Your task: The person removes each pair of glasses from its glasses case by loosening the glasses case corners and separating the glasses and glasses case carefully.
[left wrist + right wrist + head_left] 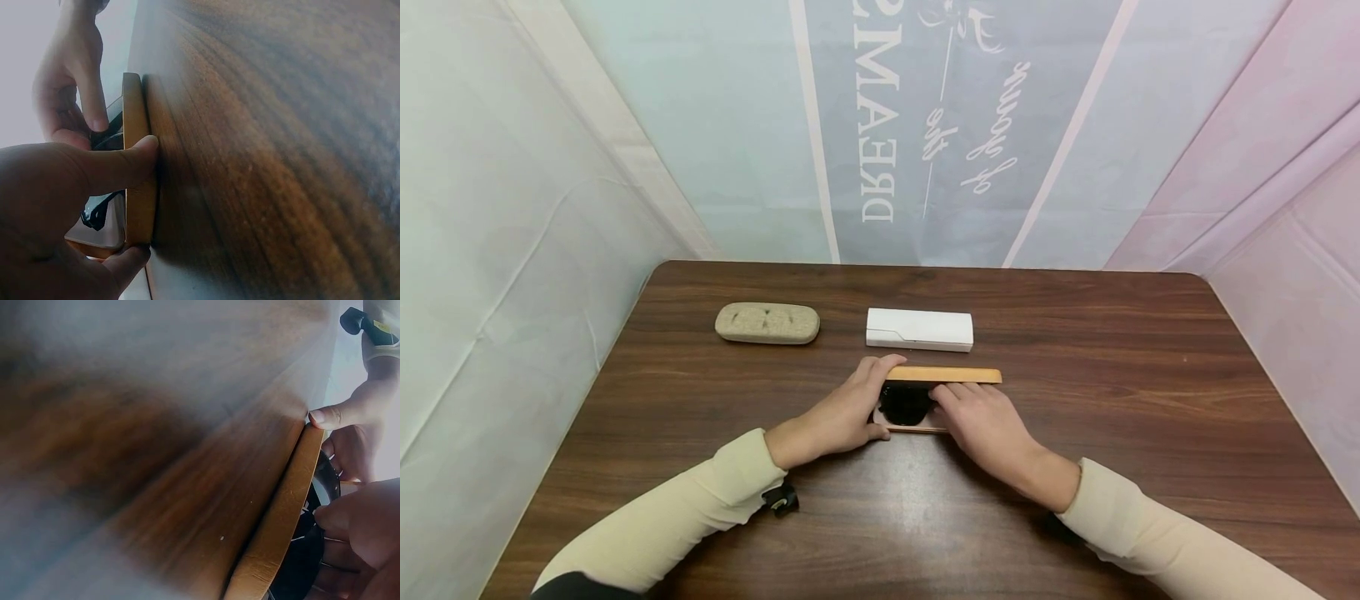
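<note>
A tan glasses case [943, 375] lies open on the table, its lid raised at the far side. Dark sunglasses [904, 406] sit inside it, one lens plainly showing. My left hand [846, 408] grips the case at its left end, thumb on the near wall and fingers at the lid. With thumb and fingers, my right hand [988, 425] pinches the sunglasses at their right part, which it hides in the head view. In the left wrist view the thumb presses on the case's wall [139, 212]. The right wrist view shows fingers curled at the dark lens [300, 569].
Behind the open case lies a white oblong case [919, 330], shut. Farther left is a beige fabric-covered glasses case [767, 323], also shut. The brown wooden table [1120, 358] meets a printed cloth backdrop [760, 167] at its far edge.
</note>
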`<state>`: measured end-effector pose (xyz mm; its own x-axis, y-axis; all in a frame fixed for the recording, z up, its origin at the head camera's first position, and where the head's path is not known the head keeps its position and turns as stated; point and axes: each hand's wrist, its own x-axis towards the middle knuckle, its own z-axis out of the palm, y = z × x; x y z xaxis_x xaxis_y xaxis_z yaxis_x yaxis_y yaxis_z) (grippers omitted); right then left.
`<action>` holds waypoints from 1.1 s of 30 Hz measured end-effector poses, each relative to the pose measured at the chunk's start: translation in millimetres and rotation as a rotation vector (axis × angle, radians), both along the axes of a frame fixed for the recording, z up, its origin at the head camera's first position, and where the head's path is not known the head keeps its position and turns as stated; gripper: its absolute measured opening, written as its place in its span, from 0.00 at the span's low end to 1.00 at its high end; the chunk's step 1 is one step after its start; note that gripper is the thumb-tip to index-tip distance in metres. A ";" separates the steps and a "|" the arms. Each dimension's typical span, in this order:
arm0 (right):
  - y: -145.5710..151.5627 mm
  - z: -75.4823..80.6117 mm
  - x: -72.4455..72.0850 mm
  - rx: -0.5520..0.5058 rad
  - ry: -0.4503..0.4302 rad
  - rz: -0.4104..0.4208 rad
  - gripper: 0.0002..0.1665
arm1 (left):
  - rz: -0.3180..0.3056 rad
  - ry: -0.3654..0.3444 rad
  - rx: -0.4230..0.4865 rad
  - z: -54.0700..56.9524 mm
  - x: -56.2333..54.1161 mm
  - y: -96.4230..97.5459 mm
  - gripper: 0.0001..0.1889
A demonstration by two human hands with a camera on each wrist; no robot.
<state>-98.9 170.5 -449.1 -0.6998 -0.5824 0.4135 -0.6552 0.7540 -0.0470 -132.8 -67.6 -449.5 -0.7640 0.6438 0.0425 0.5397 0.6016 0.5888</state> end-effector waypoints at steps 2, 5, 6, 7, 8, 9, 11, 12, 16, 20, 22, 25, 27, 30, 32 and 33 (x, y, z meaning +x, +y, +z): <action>0.1 0.0 -0.3 -0.019 0.006 0.007 0.12 | 0.000 0.000 -0.001 -0.2 -0.2 0.0 0.55; 0.5 -0.1 -0.4 -0.038 0.007 0.015 0.12 | -0.001 0.000 -0.006 0.1 -0.1 0.0 0.55; 0.5 0.0 -0.5 -0.043 0.004 0.017 0.12 | -0.001 -0.001 -0.007 0.3 -0.1 -0.1 0.55; 0.4 0.2 -0.4 -0.048 0.000 0.020 0.12 | -0.001 -0.003 -0.010 0.3 -0.1 -0.2 0.55; 0.4 0.4 -0.3 -0.052 -0.005 0.020 0.12 | -0.002 -0.003 -0.011 0.2 -0.3 -0.2 0.55; 0.3 0.4 -0.4 -0.052 -0.010 0.019 0.12 | -0.002 -0.004 -0.012 0.2 -0.4 -0.3 0.55; -0.2 0.8 -0.4 -0.055 -0.019 0.018 0.12 | -0.005 -0.007 -0.011 0.6 -0.5 -0.3 0.55; -0.4 1.2 -0.3 -0.056 -0.023 0.017 0.12 | -0.005 -0.008 -0.011 0.6 -0.6 -0.4 0.55; -1.0 1.8 -0.2 -0.061 -0.024 0.018 0.14 | -0.007 -0.014 -0.005 0.7 -0.5 -0.6 0.55; -0.9 3.5 -0.1 -0.069 -0.028 0.028 0.14 | -0.007 -0.017 -0.003 0.8 -0.4 -0.7 0.55; -0.7 4.8 0.1 -0.071 -0.031 0.033 0.13 | -0.008 -0.016 -0.003 1.4 -0.5 -0.7 0.55; -0.5 6.1 0.3 -0.074 -0.032 0.039 0.13 | -0.009 -0.017 -0.006 2.3 -0.6 -0.6 0.55; -0.4 7.1 0.4 -0.079 -0.027 0.045 0.13 | -0.009 -0.018 -0.005 2.5 -0.6 -0.6 0.55; -0.3 7.8 0.2 -0.084 -0.013 0.061 0.13 | -0.009 -0.016 -0.001 3.0 -0.6 -0.4 0.55; 0.1 8.2 0.1 -0.087 -0.001 0.071 0.12 | -0.010 -0.012 0.001 3.7 -0.6 -0.4 0.55; 0.2 8.3 0.0 -0.084 0.007 0.076 0.12 | -0.010 -0.010 0.001 4.2 -0.6 -0.3 0.55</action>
<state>-98.9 170.7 -440.8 -0.6522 -0.5968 0.4675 -0.7107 0.6959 -0.1030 -133.4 -67.9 -445.3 -0.7581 0.6512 0.0357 0.5398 0.5957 0.5948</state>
